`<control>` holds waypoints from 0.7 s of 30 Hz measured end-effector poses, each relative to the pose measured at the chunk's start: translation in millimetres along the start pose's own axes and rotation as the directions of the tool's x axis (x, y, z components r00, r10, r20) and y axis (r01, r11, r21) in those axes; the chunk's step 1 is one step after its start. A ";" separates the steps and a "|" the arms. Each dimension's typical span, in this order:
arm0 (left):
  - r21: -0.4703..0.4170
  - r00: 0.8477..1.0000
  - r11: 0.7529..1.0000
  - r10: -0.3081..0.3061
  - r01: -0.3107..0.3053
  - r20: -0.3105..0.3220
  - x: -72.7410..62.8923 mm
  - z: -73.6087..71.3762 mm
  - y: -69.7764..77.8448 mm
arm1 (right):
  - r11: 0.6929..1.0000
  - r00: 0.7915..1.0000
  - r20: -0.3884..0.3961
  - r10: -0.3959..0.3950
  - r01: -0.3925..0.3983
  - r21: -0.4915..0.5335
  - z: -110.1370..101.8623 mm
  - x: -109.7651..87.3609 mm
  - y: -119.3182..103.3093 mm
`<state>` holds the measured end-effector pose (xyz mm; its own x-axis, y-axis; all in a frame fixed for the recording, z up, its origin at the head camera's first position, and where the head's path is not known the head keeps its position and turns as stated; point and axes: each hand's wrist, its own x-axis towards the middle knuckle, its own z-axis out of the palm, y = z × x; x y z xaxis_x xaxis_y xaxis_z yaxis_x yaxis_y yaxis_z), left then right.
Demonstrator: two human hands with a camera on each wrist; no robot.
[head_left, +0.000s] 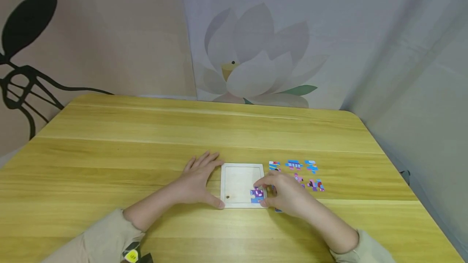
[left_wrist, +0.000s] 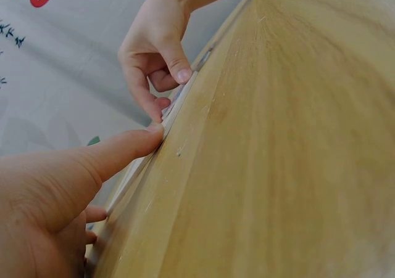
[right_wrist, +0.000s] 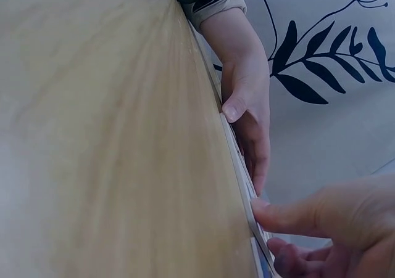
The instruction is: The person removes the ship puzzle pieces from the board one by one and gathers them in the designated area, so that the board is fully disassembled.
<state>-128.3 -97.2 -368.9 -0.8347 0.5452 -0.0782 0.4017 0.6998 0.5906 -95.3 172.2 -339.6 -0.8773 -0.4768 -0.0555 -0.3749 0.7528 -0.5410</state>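
Observation:
A square wooden puzzle tray [head_left: 243, 205] with a raised pale rim lies on the table. In its lower right corner is a purple and blue jigsaw piece [head_left: 257, 196]. My right hand [head_left: 289, 193] has its curled index finger at the piece's top edge and its thumb by the lower right corner, pinching it. With fingers spread, my left hand [head_left: 197, 182] rests along the tray's left side, thumb at the lower corner and index finger at the upper one. Both wrist views show the tray almost edge-on, with the left thumb [left_wrist: 133, 148] against its rim.
Right of the tray lie several loose jigsaw pieces, among them a striped piece [head_left: 274, 165], a blue and pink piece [head_left: 294, 164] and a pink and red piece [head_left: 316, 185]. Part of one is under the right hand. A printed curtain [head_left: 263, 52] hangs behind the wooden table [head_left: 146, 133].

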 end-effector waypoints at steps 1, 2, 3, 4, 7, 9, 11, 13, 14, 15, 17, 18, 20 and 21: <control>0.000 1.000 1.000 -0.001 0.001 0.000 0.1 0.3 -0.5 | 1.000 1.000 -0.004 -0.004 0.004 0.001 0.3 -0.1 -0.1; -0.001 1.000 1.000 -0.001 0.001 0.000 0.2 0.5 -0.8 | 1.000 1.000 -0.008 -0.007 0.007 0.001 0.7 -0.2 -0.1; -0.002 1.000 1.000 -0.001 0.001 -0.001 0.2 0.7 -1.1 | 1.000 1.000 -0.013 -0.008 0.008 0.003 1.0 -0.3 -0.3; -0.002 1.000 1.000 -0.001 0.001 -0.001 0.2 0.8 -1.2 | 1.000 1.000 -0.020 -0.009 0.009 0.000 1.2 -0.4 -0.6; -0.004 1.000 1.000 0.000 0.000 0.000 -0.1 0.6 -1.1 | 1.000 0.999 -0.040 -0.005 0.005 -0.009 2.1 -1.1 -1.8; -0.003 1.000 1.000 0.002 -0.002 0.001 -0.5 -0.1 -0.5 | 1.000 0.999 -0.049 0.005 -0.006 -0.009 2.2 -1.5 -2.9; -0.002 1.000 1.000 0.004 -0.004 0.002 -0.7 -0.7 -0.1 | 1.000 0.998 -0.057 0.011 -0.012 -0.007 2.7 -1.9 -3.4; -0.001 1.000 1.000 0.006 -0.006 0.004 -0.9 -1.1 0.1 | 1.000 0.998 -0.062 0.014 -0.014 0.006 3.4 -2.4 -3.5; -0.001 1.000 1.000 0.007 -0.007 0.004 -0.9 -1.1 0.3 | 1.000 0.998 -0.065 0.013 -0.012 0.012 3.9 -2.7 -3.4; -0.002 1.000 1.000 0.007 -0.007 0.006 -0.9 -1.1 0.4 | 1.000 0.998 -0.067 0.011 -0.009 0.022 4.5 -3.0 -3.1; -0.005 1.000 1.000 0.007 -0.007 0.009 -1.0 -1.0 0.6 | 0.999 0.997 -0.072 0.002 0.001 0.038 5.9 -3.7 -2.4; -0.007 1.000 1.000 0.007 -0.007 0.009 -1.1 -1.0 0.6 | 0.999 0.997 -0.075 -0.004 0.008 0.046 6.6 -4.0 -1.9; -0.008 1.000 1.000 0.008 -0.008 0.010 -1.1 -0.8 0.6 | 0.998 0.996 -0.083 -0.018 0.023 0.057 8.0 -4.4 -0.9; -0.009 1.000 1.000 0.009 -0.009 0.010 -1.2 -0.7 0.5 | 0.998 0.996 -0.087 -0.023 0.029 0.064 8.6 -4.6 -0.3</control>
<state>-127.4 -97.9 -367.9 -0.8270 0.5563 -0.0812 0.4057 0.6905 0.5989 -88.6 170.3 -346.4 -0.8912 -0.4525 0.0306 -0.3800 0.7082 -0.5950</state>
